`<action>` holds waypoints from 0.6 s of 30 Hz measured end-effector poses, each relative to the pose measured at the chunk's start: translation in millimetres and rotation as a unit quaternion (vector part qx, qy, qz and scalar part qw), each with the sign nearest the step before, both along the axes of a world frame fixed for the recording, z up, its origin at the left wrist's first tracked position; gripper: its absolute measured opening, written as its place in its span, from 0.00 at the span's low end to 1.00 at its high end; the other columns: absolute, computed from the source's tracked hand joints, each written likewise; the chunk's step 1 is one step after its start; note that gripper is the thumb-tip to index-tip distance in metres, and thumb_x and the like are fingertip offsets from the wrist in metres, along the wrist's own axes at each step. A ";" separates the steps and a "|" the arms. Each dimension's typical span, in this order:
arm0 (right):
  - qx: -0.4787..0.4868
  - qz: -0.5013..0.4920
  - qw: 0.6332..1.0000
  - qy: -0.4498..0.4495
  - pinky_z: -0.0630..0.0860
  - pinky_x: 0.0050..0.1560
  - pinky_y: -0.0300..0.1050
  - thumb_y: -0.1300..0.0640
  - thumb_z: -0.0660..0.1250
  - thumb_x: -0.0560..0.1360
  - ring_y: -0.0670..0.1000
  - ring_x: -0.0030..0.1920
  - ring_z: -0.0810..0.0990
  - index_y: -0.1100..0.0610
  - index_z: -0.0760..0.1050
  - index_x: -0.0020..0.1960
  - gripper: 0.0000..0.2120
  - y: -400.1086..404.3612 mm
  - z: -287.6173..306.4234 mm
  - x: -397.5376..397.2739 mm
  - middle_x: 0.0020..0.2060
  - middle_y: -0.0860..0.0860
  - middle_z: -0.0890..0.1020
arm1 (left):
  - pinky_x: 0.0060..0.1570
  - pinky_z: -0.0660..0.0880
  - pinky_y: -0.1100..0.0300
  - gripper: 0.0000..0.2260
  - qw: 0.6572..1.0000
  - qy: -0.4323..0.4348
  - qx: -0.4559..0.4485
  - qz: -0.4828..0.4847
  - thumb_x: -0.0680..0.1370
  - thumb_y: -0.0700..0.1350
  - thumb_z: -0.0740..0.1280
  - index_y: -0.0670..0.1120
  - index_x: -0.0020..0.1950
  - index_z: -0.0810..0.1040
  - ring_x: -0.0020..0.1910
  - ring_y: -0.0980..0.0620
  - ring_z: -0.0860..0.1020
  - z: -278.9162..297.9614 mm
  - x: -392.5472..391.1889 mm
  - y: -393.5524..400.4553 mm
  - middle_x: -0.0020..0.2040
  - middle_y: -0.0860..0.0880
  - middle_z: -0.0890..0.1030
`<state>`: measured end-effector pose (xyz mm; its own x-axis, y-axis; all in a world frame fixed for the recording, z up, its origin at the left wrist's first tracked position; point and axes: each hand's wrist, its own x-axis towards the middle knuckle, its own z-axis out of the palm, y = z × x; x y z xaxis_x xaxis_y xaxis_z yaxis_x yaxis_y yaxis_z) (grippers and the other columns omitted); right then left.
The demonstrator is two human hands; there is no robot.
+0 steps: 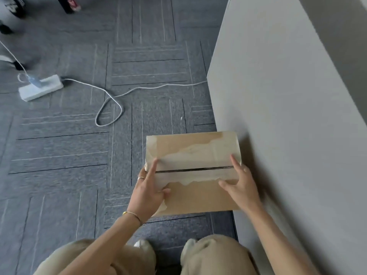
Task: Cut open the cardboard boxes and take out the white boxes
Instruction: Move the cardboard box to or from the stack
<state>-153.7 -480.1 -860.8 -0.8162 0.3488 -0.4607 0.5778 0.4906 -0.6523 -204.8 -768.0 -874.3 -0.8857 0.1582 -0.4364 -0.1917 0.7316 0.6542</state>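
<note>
Beside the grey wall, the cardboard box (stiff, probably light) is held at both ends by the left hand and right hand, fingers straight; its slit seam suits prying.

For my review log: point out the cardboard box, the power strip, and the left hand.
cardboard box (200, 197): head view, bare near flap.
power strip (42, 88): head view, middle of its white top.
left hand (146, 192): head view, back of the hand.

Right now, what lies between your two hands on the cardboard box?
In the head view, between the left hand and right hand lies the cardboard box top: its dark centre seam with torn tape along it.
</note>
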 end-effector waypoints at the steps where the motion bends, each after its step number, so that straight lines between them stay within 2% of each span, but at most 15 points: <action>1: 0.001 0.000 1.000 0.003 0.58 0.70 0.38 0.52 0.77 0.72 0.49 0.79 0.61 0.33 0.54 0.79 0.46 2.5 -16.8 -2.9 0.77 0.55 0.64 | 0.67 0.72 0.46 0.47 1.000 0.008 0.000 -0.004 0.74 0.49 0.77 0.66 0.81 0.50 0.73 0.42 0.68 -15.3 -5.0 1.8 0.79 0.45 0.61; 5: 0.006 -0.026 0.999 0.037 0.60 0.68 0.36 0.56 0.78 0.71 0.39 0.71 0.66 0.31 0.56 0.79 0.47 15.0 -57.4 -8.8 0.73 0.48 0.67 | 0.61 0.77 0.45 0.47 0.998 0.061 -0.005 -0.013 0.71 0.53 0.78 0.71 0.79 0.52 0.68 0.42 0.72 -55.7 -16.7 6.8 0.76 0.47 0.64; 7: 0.021 -0.020 0.998 0.048 0.60 0.66 0.35 0.56 0.78 0.71 0.37 0.68 0.65 0.30 0.56 0.78 0.47 18.7 -67.6 -6.8 0.69 0.45 0.68 | 0.62 0.77 0.44 0.47 0.997 0.076 -0.020 -0.013 0.70 0.54 0.78 0.72 0.79 0.52 0.69 0.42 0.71 -65.1 -17.3 7.8 0.76 0.47 0.64; 11: 0.037 -0.014 0.998 0.051 0.59 0.70 0.37 0.55 0.77 0.72 0.44 0.77 0.63 0.30 0.55 0.79 0.46 16.5 -79.2 -6.3 0.74 0.49 0.66 | 0.67 0.73 0.42 0.47 0.996 0.085 -0.007 -0.005 0.70 0.53 0.79 0.73 0.78 0.53 0.73 0.43 0.69 -74.1 -15.2 6.4 0.77 0.48 0.62; 14: 0.049 -0.011 0.998 0.043 0.60 0.70 0.37 0.55 0.78 0.71 0.48 0.76 0.65 0.33 0.55 0.80 0.47 17.4 -84.7 -12.1 0.74 0.51 0.66 | 0.65 0.74 0.44 0.47 0.997 0.074 -0.012 -0.008 0.70 0.52 0.78 0.72 0.79 0.52 0.72 0.42 0.68 -73.4 -18.1 8.9 0.77 0.48 0.62; 16: 0.064 -0.011 0.998 0.020 0.61 0.71 0.39 0.55 0.78 0.72 0.51 0.76 0.65 0.36 0.55 0.81 0.47 13.2 -78.7 -16.0 0.75 0.53 0.65 | 0.65 0.74 0.41 0.46 0.997 0.061 -0.035 -0.026 0.72 0.52 0.77 0.69 0.79 0.50 0.72 0.40 0.67 -65.2 -20.5 13.7 0.78 0.47 0.60; 18: 0.098 -0.006 0.995 -0.003 0.59 0.75 0.45 0.55 0.77 0.73 0.53 0.79 0.60 0.40 0.56 0.81 0.45 4.4 -61.0 -17.9 0.79 0.56 0.61 | 0.73 0.66 0.38 0.45 0.993 0.063 -0.089 -0.055 0.74 0.55 0.75 0.63 0.82 0.49 0.79 0.40 0.58 -50.6 -21.8 19.1 0.82 0.44 0.55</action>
